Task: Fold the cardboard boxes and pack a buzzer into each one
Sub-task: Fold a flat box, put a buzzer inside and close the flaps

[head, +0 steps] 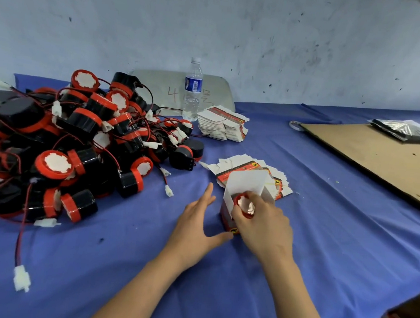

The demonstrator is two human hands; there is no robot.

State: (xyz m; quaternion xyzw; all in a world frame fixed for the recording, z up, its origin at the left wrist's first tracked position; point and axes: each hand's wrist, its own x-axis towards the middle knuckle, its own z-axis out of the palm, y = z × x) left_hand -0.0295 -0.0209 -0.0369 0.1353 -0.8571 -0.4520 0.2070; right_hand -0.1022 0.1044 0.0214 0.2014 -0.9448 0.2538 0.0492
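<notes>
**A:** Where is the buzzer (245, 204) right now?

**B:** Half in the mouth of the upright box (226, 219), red rim and white face showing. The right hand (261, 223) curls its fingers round it from above and presses it down.

**A:** And the left hand (196, 220)?

**B:** Flat on the blue surface (139, 268), fingers straight, holding nothing. Only the thumb touches the foot of the box.

**A:** Enough to brace it?

**B:** Barely, I think. I'd bring that hand round the box's side so it can't tip or slide, then push the buzzer in square. Its wire isn't visible here, so check that it goes in too. The white flap (245, 182) stands open behind, so don't crush it.

**A:** Next one?

**B:** The flat boxes (250, 166) lie just behind, and the pile of buzzers (74, 143) is to the left.
</notes>
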